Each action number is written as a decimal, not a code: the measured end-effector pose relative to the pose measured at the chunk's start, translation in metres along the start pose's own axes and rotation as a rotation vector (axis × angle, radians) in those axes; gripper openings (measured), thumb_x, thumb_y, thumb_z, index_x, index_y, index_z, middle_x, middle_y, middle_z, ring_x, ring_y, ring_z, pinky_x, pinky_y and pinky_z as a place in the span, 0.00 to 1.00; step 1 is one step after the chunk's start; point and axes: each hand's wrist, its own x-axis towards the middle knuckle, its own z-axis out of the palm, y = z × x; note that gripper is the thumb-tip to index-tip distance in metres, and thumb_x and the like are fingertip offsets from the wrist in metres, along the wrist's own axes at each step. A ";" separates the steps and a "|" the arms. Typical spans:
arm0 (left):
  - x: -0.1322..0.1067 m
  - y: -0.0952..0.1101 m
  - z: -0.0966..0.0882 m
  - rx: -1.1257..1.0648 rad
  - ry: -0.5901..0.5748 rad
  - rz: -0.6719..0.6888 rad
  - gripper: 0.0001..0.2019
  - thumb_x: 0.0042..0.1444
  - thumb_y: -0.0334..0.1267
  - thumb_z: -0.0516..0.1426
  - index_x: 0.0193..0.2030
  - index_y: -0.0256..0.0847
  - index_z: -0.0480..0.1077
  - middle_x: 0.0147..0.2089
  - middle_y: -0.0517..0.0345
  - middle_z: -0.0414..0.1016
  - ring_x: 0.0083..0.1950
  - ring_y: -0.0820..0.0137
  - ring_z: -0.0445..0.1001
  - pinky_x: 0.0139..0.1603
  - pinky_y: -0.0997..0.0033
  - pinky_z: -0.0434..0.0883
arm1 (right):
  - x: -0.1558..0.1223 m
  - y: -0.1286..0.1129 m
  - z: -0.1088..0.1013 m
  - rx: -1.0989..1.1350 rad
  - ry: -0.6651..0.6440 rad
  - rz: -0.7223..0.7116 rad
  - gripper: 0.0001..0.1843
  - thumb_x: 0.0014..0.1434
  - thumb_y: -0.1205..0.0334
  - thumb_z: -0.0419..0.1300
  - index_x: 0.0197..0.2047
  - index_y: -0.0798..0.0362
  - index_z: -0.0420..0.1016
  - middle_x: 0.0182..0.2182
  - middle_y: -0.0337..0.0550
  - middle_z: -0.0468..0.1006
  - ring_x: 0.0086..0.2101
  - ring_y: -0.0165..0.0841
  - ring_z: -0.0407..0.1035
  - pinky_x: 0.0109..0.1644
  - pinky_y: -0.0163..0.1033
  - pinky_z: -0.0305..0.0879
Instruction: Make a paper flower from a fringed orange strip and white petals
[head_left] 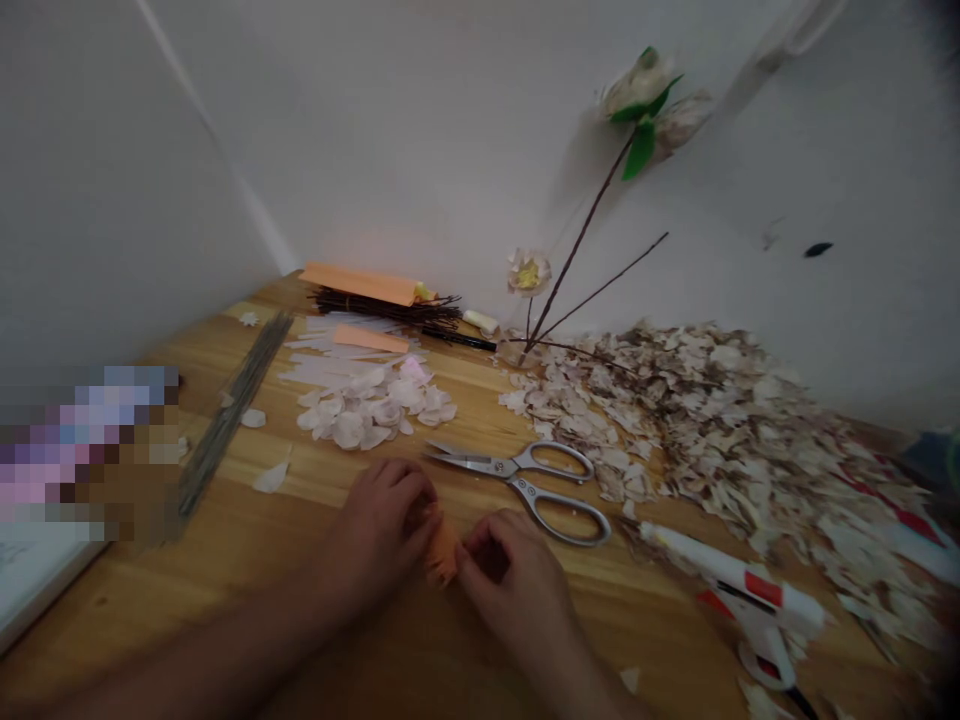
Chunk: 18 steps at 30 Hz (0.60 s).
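Note:
Between my two hands is a small piece of orange crepe-like paper (442, 553), bunched and upright over the wooden table. My left hand (386, 525) pinches its left side, with the fingers curled over. At its right edge, the thumb and forefinger of my right hand (517, 570) close on it. Just beyond the hands lie metal scissors (517, 465), blades parted slightly and pointing left. A pile of pale round petals (367, 405) rests behind my left hand. The lower part of the paper is partly blurred.
A white glue gun (727, 570) lies at the right, beside a broad heap of dried petals (735, 420). Thin wires (236, 410) run along the left. Dark stems (382, 306) and an orange paper sheet (360, 282) lie at the back. A tall flower stem (589, 222) leans near the wall.

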 end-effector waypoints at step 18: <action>0.002 0.005 -0.002 0.035 0.012 -0.044 0.02 0.52 0.32 0.53 0.29 0.40 0.66 0.34 0.55 0.70 0.39 0.62 0.67 0.39 0.62 0.64 | -0.001 0.001 0.002 -0.071 0.023 -0.036 0.05 0.47 0.68 0.57 0.23 0.51 0.65 0.23 0.39 0.70 0.29 0.35 0.64 0.31 0.39 0.59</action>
